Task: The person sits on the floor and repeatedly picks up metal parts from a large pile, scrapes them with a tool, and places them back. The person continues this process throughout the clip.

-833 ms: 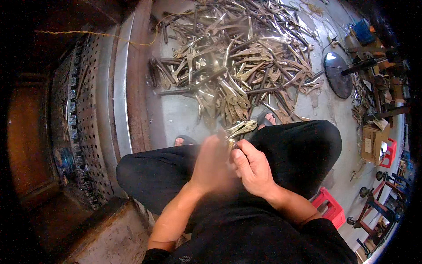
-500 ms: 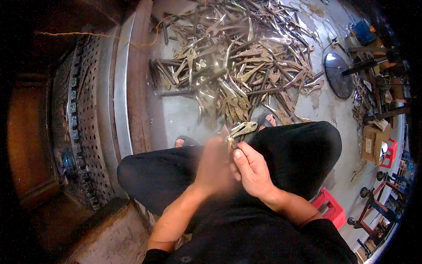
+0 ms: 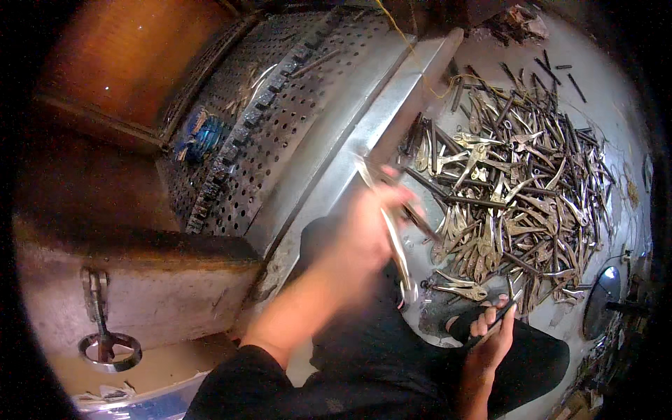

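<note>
My left hand [image 3: 367, 220], smeared by motion, is raised beside the metal ledge with its fingers wrapped round a pair of locking pliers. A long shiny curved handle of the locking pliers [image 3: 397, 248] hangs below the hand, and a darker handle sticks out to the right. Over my right knee, my right hand [image 3: 495, 329] is closed on a dark rod-shaped piece [image 3: 498, 318]; its exact kind does not show. On the floor ahead lies a large pile of loose pliers and dark handle pieces [image 3: 518, 203]. Another pair of locking pliers [image 3: 458, 285] lies at the pile's near edge.
To the left is a perforated metal panel [image 3: 280, 150] bordered by a metal ledge [image 3: 378, 119], with a blue bundle [image 3: 203, 136] on it. A handwheel [image 3: 110, 352] stands at lower left. At far right is a round dark disc-shaped base [image 3: 600, 301].
The view has swung left. My hands, together over my lap before, are now apart: the left has moved out toward the ledge with the locking pliers, the right rests near my right knee.
</note>
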